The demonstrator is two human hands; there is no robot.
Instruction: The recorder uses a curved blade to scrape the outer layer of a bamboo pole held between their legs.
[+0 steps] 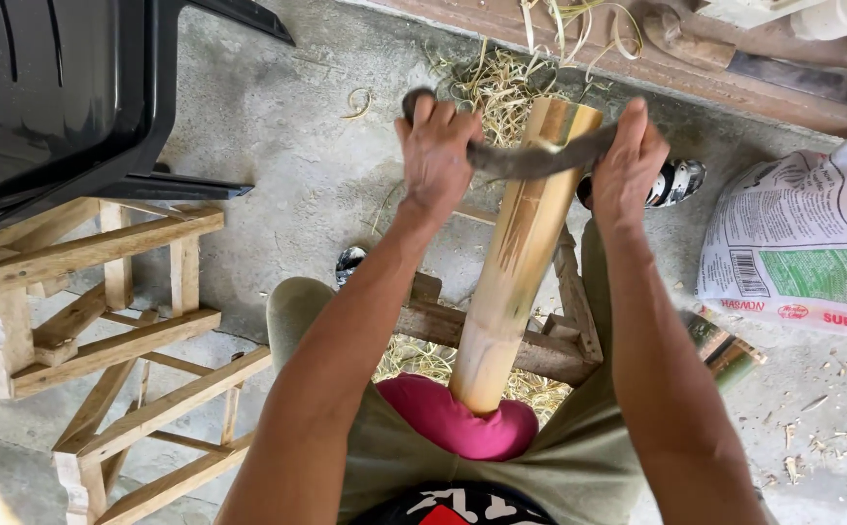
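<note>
Gripping a curved blade (530, 158) at both ends, the person holds it across the far end of a bamboo pole (518, 255). Left hand (435, 156): closed in a full fist around the blade's left handle, knuckles up. Right hand (628, 163): fingers wrapped shut over the right end of the blade, just beside the pole's upper edge. The blade touches the pole near its top. The pole runs from the person's lap away toward the floor, its near end pressed into a pink pad (458, 420) at the waist, its middle resting on a low wooden stand (550, 340) between the knees. Straw and shavings (494, 86) lie on the concrete beyond the pole's tip. A wooden frame (117, 331) stands to the left, under a black plastic chair (64, 92). A printed sack (803, 243) lies to the right.
</note>
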